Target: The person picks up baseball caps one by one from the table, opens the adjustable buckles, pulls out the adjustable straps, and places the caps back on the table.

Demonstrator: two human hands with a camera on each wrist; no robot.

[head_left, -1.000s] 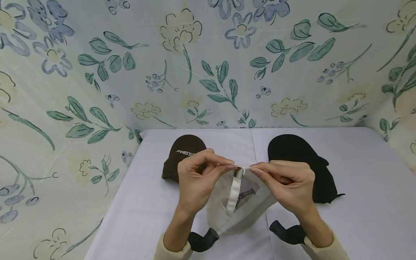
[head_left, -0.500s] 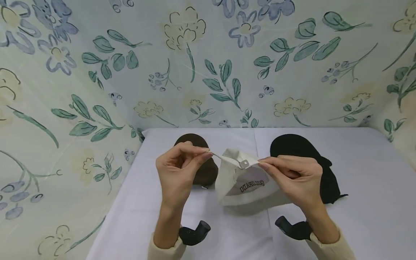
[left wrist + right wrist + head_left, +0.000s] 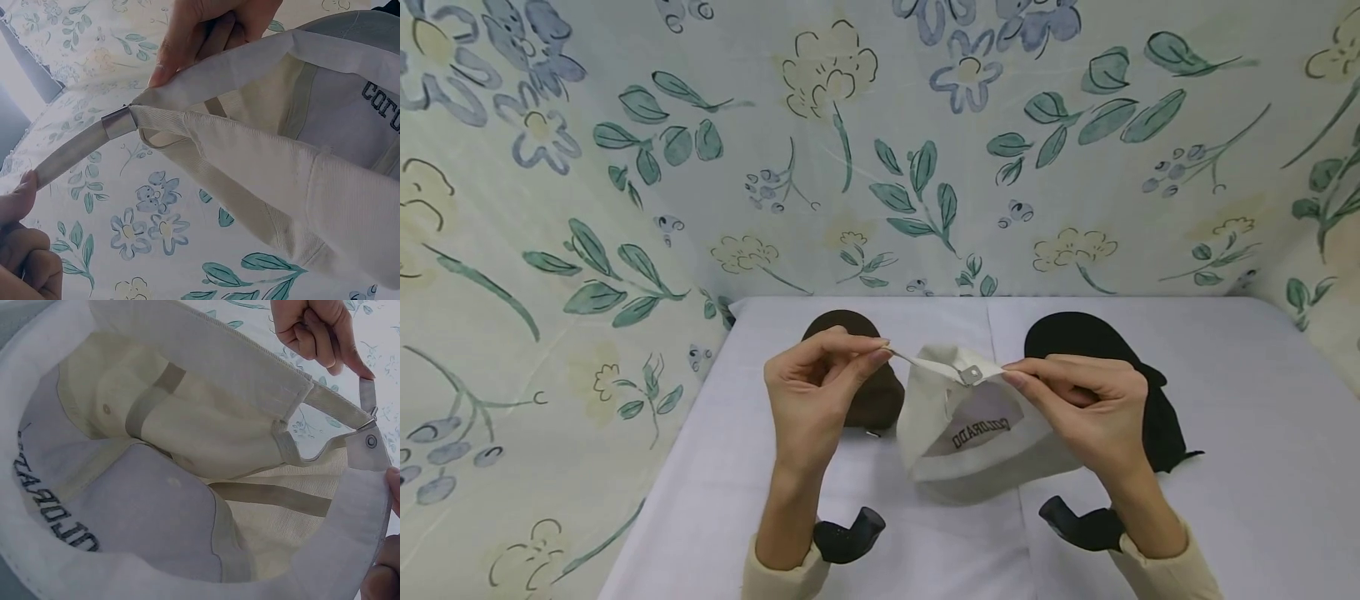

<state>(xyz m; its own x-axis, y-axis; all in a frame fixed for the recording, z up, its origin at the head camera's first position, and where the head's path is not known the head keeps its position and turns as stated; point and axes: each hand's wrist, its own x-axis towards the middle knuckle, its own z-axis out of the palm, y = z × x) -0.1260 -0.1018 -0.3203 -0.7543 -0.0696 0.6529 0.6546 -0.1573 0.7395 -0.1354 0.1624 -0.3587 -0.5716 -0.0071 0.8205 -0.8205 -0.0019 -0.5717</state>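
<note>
A cream baseball cap (image 3: 921,442) is held up between both hands, its inside and the mirrored COLORADO lettering facing me. My left hand (image 3: 812,387) pinches the free end of the back strap (image 3: 72,153) between thumb and index finger, stretching it out to the left. The strap runs through a metal buckle (image 3: 119,123) at the cap's back opening. On the other side of that buckle, my right hand (image 3: 1086,408) pinches the edge of the cap's band. A metal eyelet (image 3: 371,441) shows in the band beside the buckle in the right wrist view.
Behind my left hand sits a dark brown cap (image 3: 880,396), partly hidden. A black cap (image 3: 1067,335) lies behind my right hand. Both rest on a white-covered table (image 3: 715,467), with a floral cloth (image 3: 820,192) hanging at the back. Black wrist-worn pieces (image 3: 850,537) stick out at the cuffs.
My left hand has moved left, pulling the strap end away from the buckle. The cap has turned so its lettering shows more fully. Over the last half second little has shifted.
</note>
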